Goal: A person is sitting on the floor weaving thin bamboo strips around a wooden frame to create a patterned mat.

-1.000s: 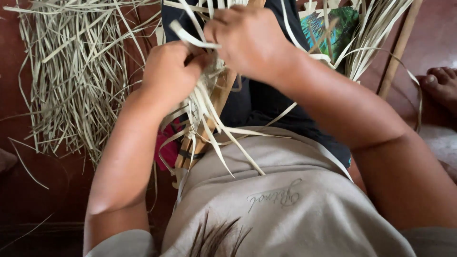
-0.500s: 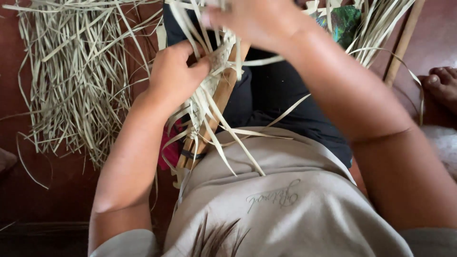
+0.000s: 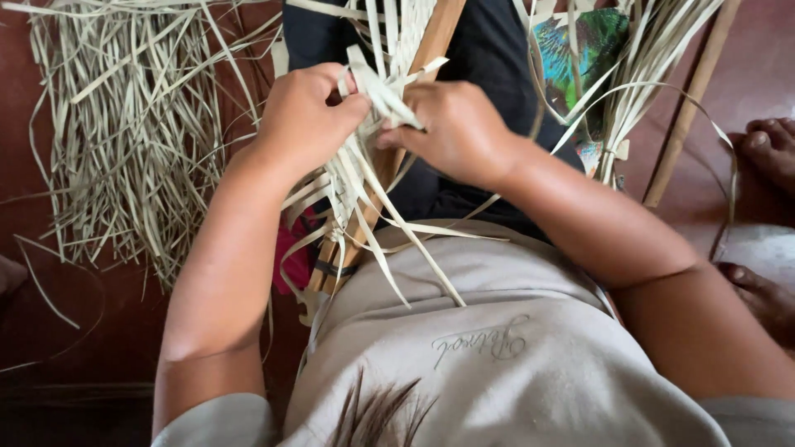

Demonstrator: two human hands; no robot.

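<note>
- Head view, the change: half a second back our right hand rode high at the top edge of the frame; now the right hand [image 3: 451,132] has dropped level with the left hand [image 3: 308,116], and the two meet knuckle to knuckle over the work.
- Head view, the grip: both of our hands are closed narrow, each pinching pale leaf strips [image 3: 377,91] where they cross a slanting wooden slat [image 3: 364,219]; the left thumb presses a folded strip end, the right fingers curl tight on the strips beside it.
- Head view, the work: the strips sit at upper centre, above our lap, with loose ends fanning down over our beige shirt [image 3: 497,331] and over the slat's lower end.
- Head view, left edge: a spread pile of dried strips [image 3: 124,132] lies on the red floor [image 3: 50,331], close beside our left forearm; bare floor shows below it.
- Head view, right edge: a second bunch of strips [image 3: 638,74] hangs by a colourful printed cloth [image 3: 584,50], with a wooden pole [image 3: 687,108] leaning alongside; bare toes [image 3: 770,145] touch the frame's right border, and open floor lies between pole and toes.
</note>
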